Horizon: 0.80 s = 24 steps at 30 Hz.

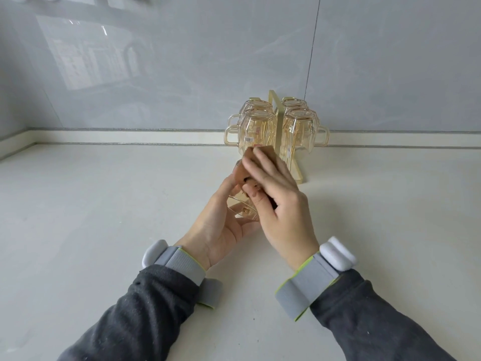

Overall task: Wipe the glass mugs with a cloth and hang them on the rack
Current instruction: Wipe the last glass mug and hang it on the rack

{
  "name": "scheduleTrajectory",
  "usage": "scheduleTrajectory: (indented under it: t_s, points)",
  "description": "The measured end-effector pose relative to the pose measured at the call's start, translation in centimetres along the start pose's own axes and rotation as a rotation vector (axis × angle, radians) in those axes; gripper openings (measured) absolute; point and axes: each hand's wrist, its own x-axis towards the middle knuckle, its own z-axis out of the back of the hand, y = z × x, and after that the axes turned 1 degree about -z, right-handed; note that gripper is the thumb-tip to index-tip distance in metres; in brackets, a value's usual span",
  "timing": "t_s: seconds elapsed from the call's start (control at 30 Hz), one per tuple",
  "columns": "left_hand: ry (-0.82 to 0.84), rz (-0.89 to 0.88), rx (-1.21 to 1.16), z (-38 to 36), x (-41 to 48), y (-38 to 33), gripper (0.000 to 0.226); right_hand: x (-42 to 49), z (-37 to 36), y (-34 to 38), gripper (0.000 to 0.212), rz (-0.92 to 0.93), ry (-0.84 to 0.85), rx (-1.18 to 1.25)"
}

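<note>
My left hand (221, 225) grips a clear amber glass mug (240, 208) above the counter, its base turned toward me. A brown cloth (250, 162) lies over the mug's far side, and my right hand (278, 204) presses it there, thumb curled under, fingers stretched over it. Most of the mug is hidden by both hands. Behind them a gold rack (277, 131) stands by the wall with several amber glass mugs (256, 131) hanging upside down on it, handles pointing outward.
The pale counter (104, 217) runs wide to the left and right of my hands. A low backsplash ledge (130, 136) and a glossy grey wall (182, 61) close it off behind the rack.
</note>
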Motion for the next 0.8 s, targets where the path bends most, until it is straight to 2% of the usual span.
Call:
scheduleTrajectory:
  t_s: [0.2,0.4,0.47,0.53,0.63,0.8]
  points:
    - [0.003,-0.036,-0.109,0.6,0.1,-0.5,0.043,-0.5,-0.5,0.4,0.05,0.158,0.122,-0.043]
    - [0.02,-0.031,-0.175,0.5,0.0,-0.6,0.049,-0.5,-0.3,0.2,0.038,0.108,0.014,-0.046]
    - [0.022,-0.013,-0.195,0.4,0.1,-0.6,0.047,-0.4,0.0,0.1,0.037,0.018,-0.048,0.004]
    - [0.042,-0.003,-0.162,0.4,0.2,-0.4,0.054,-0.2,0.7,0.1,0.037,-0.158,-0.119,0.105]
    - [0.082,0.014,-0.103,0.4,0.3,-0.2,0.053,0.3,1.3,0.4,0.029,-0.354,-0.206,0.2]
    - [0.068,0.021,-0.05,0.4,0.3,-0.1,0.051,0.6,1.4,0.7,0.017,-0.436,-0.263,0.237]
